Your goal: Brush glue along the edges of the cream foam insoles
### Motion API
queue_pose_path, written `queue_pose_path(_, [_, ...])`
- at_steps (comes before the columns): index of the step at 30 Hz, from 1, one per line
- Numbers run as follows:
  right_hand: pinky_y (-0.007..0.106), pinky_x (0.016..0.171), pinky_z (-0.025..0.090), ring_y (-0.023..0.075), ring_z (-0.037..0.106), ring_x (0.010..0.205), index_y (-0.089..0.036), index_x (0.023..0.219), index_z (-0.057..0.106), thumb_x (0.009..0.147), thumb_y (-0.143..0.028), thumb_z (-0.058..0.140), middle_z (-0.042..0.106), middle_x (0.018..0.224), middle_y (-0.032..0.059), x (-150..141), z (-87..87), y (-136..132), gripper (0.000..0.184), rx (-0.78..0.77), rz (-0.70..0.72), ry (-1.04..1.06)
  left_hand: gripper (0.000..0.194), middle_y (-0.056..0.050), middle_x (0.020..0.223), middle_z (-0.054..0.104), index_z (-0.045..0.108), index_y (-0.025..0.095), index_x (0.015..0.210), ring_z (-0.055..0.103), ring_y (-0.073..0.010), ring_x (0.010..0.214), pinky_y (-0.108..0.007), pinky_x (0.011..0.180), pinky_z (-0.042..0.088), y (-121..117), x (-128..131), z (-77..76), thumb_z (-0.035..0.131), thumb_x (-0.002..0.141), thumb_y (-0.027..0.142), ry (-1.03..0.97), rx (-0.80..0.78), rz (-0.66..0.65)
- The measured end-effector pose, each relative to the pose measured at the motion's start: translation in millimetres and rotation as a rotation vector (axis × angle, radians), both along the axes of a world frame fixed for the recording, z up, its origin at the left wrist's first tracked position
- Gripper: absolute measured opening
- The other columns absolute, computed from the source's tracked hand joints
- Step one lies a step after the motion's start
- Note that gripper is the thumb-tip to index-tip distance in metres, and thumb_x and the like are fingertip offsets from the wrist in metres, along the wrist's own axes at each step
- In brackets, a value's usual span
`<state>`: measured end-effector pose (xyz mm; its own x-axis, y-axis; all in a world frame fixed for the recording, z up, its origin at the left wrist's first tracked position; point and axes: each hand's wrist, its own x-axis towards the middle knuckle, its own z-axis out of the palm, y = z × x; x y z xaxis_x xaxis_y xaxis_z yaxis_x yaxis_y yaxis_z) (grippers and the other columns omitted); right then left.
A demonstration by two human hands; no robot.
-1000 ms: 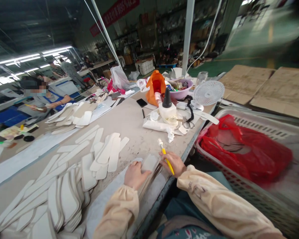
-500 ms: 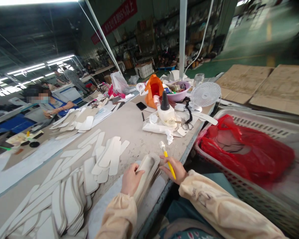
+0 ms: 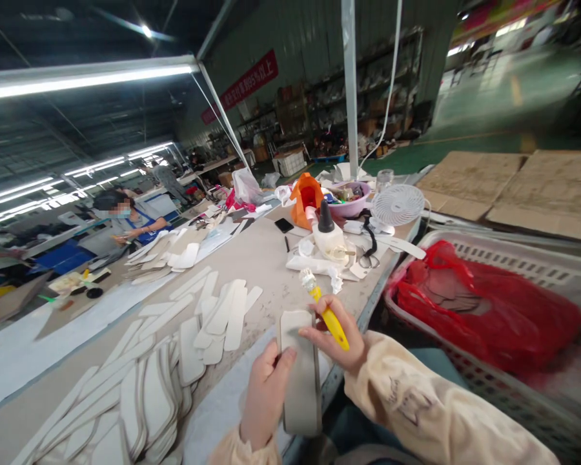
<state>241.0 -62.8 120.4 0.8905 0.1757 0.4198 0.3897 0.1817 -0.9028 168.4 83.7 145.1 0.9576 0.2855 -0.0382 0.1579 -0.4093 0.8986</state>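
One stack (image 3: pixel 300 387), newly turned, front accessible: your left hand (image 3: pixel 266 387) pinches its 9-o'clock edge, right hand (image 3: pixel 352 334) curls round brush (image 3: pixel 334 328).

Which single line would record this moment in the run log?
left hand: holds gray strip | right hand: holds yellow brush, fingers at strip's edge | on table: pale strip pile, white bottle

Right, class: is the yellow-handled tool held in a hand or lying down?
Held: the right hand grips the yellow-handled tool, its whitish tip sticking out beyond the grip.
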Motion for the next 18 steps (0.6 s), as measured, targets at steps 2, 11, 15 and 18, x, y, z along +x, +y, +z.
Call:
queue_pose_path(2, [0.023,0.046,0.041,0.0096,0.044,0.048,-0.027,0.09,0.039,0.075,-0.034,0.072,0.046,0.064,-0.0077,-5,4.2,-3,0.038,-0.044,-0.072,-0.015,0.037,-0.001,0.066,0.064,0.066,0.018,0.086,0.056,-0.0177,0.065,-0.026,0.06,0.045,-8,-4,-3.3,0.053,0.079,0.052,-0.003,-0.025,-0.039])
queue_pose_path(11, [0.023,0.051,0.039,0.0109,0.044,0.054,-0.025,0.085,0.04,0.076,-0.032,0.071,0.047,0.065,-0.0068,-18,16.4,-19,0.034,-0.075,-0.155,-0.037,0.033,0.0,0.074,0.064,0.065,0.018,0.091,0.055,-0.0161,0.071,-0.025,0.066,0.045,-23,-13,-11.2,0.053,0.082,0.048,-0.078,-0.122,-0.115])
queue_pose_path(15, [0.023,0.05,0.038,0.0106,0.043,0.053,-0.025,0.084,0.04,0.074,-0.033,0.073,0.046,0.063,-0.0077,-22,16.7,-18,0.035,-0.073,-0.17,-0.045,0.032,0.001,0.075,0.063,0.065,0.019,0.092,0.053,-0.0151,0.073,-0.025,0.068,0.045,-23,-17,-11.7,0.054,0.084,0.047,-0.094,-0.148,-0.131])
queue_pose_path(18, [0.023,0.051,0.038,0.0103,0.043,0.054,-0.025,0.083,0.041,0.074,-0.034,0.073,0.045,0.063,-0.0078,-22,17.5,-17,0.035,-0.04,-0.166,-0.044,0.034,-0.002,0.085,0.067,0.064,0.019,0.099,0.057,-0.0174,0.08,-0.028,0.074,0.047,-25,-18,-11.9,0.056,0.082,0.048,-0.086,-0.291,-0.185])
